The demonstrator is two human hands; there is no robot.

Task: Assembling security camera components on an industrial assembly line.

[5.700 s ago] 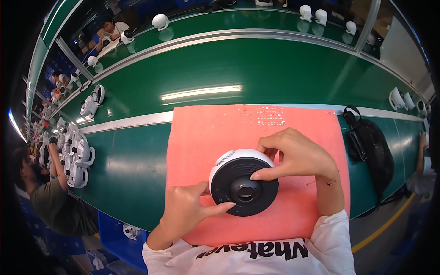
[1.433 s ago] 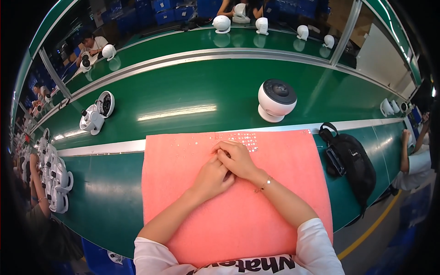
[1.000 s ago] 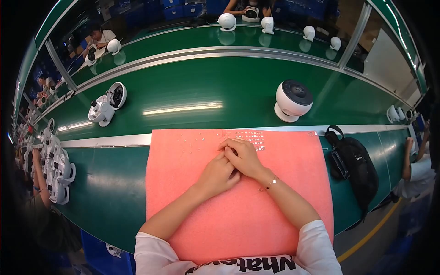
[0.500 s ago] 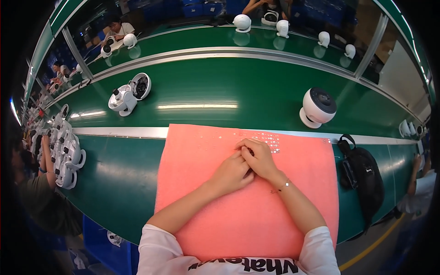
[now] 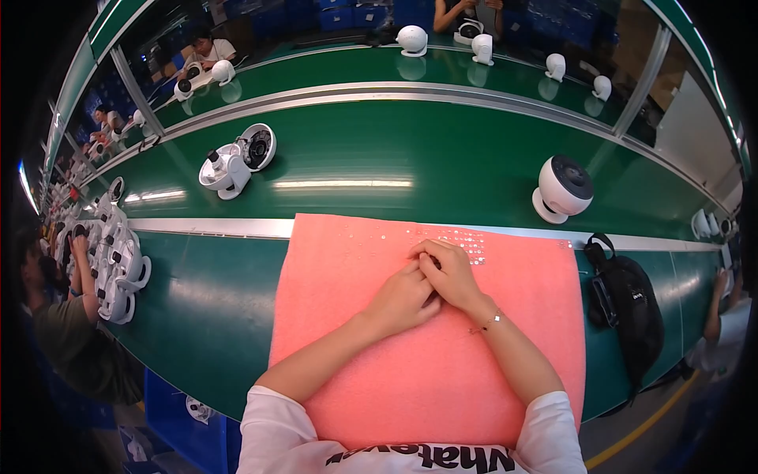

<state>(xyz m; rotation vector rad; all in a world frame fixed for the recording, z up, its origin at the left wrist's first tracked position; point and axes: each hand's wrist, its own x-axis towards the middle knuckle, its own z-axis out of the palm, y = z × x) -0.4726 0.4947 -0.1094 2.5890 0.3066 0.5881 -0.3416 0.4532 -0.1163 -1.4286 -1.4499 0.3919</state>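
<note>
My left hand and my right hand are folded together over a pink cloth. The right fingers curl over the fingers of the left, both hands closed. Whatever lies inside them, if anything, is hidden. Just beyond the fingertips, rows of small shiny round pieces lie on the cloth's far part. On the green belt past the cloth stand a white camera with a dark front, at the right, and an opened white camera housing with its round half tipped back, at the left.
A black bag lies right of the cloth. White camera housings are crowded at the left, where a co-worker handles them. A metal rail edges the belt. Further white cameras stand behind the far frame, with people there.
The two camera units on the green belt have shifted slightly to the right. My hands stay folded in the same place. At the left, the co-worker's head has come further into view.
</note>
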